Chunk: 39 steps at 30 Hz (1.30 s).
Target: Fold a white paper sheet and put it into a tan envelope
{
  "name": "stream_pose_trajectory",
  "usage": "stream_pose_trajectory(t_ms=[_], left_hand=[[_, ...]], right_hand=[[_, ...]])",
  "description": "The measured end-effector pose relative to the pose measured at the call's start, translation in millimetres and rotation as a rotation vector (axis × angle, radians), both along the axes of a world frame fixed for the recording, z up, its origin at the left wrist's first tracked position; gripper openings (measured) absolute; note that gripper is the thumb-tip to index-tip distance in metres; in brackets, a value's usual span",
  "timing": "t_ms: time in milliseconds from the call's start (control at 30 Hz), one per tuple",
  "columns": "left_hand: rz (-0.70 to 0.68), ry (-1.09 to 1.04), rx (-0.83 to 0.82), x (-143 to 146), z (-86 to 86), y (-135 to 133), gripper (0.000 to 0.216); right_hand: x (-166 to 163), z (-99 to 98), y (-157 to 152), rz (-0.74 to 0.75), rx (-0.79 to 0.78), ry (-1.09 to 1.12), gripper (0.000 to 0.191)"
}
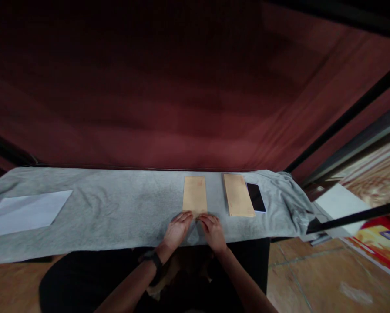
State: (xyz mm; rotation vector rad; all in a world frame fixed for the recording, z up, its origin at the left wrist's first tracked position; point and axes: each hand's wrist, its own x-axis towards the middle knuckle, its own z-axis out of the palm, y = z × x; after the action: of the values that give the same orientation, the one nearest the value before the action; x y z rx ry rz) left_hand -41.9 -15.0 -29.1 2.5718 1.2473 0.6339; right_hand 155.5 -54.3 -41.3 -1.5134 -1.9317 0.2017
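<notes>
A tan paper envelope with a small reddish print near its far right corner lies lengthwise on the grey cloth. My left hand, with a dark band on its wrist, is closed at the near left corner of this envelope. Closed on the near right corner is my right hand, its fingers bent and drawn together. The fingertips of both hands almost meet and cover the envelope's near edge. To the right lies a second tan envelope, or a small stack of them, slightly turned.
A dark-screened phone lies beside the second envelope, partly under it. At the far left are white paper sheets. The grey cloth covers a narrow table against a dark red panel. A colourful printed box is at the right.
</notes>
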Motion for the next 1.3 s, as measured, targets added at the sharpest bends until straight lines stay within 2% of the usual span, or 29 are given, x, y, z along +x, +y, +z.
stream_pose_trajectory(t_ms=[133, 233, 300, 400, 467, 600, 700, 833, 967, 1167, 1300], left_hand=[[0.064, -0.044, -0.013, 5.9, -0.1, 4.4, 0.031], [0.125, -0.08, -0.019, 9.8, -3.7, 7.8, 0.03], [0.153, -0.093, -0.022, 11.4, -6.2, 8.8, 0.029], [0.163, -0.085, -0.03, 12.6, -8.2, 7.2, 0.03], [0.171, -0.068, -0.036, 12.6, -8.0, 4.2, 0.035], [0.189, -0.027, -0.046, 9.9, -5.1, -5.2, 0.046], [0.19, 0.002, -0.026, 11.1, -3.8, -13.4, 0.043], [0.11, 0.037, 0.011, 29.5, -6.2, -13.6, 0.044], [0.038, 0.11, -0.029, 57.3, -9.4, 15.8, 0.049], [0.038, 0.128, -0.011, 78.6, -10.5, 92.7, 0.05], [0.054, 0.131, 0.0, 88.6, -9.7, 131.0, 0.051]], right_hand=[[-6.7, 5.8, 16.9, -0.143, -0.033, 0.002, 0.023], [-13.4, 8.0, 20.4, -0.194, -0.03, -0.004, 0.022], [-20.4, 7.8, 15.8, -0.158, -0.011, -0.029, 0.026], [-33.7, 4.4, 2.5, 0.006, 0.016, -0.104, 0.035], [-39.7, 0.7, -6.0, 0.064, 0.022, -0.168, 0.043], [-33.7, -5.0, -13.6, 0.043, 0.04, -0.248, 0.05], [-20.3, -6.8, -14.1, 0.018, 0.041, -0.25, 0.05], [-11.7, -9.5, -15.0, 0.015, 0.014, -0.253, 0.05], [-15.6, -9.1, -16.4, 0.006, -0.014, -0.255, 0.05], [-20.3, -2.2, -17.4, -0.035, -0.011, -0.206, 0.05], [-19.5, -2.6, -17.0, -0.027, -0.004, -0.233, 0.056]])
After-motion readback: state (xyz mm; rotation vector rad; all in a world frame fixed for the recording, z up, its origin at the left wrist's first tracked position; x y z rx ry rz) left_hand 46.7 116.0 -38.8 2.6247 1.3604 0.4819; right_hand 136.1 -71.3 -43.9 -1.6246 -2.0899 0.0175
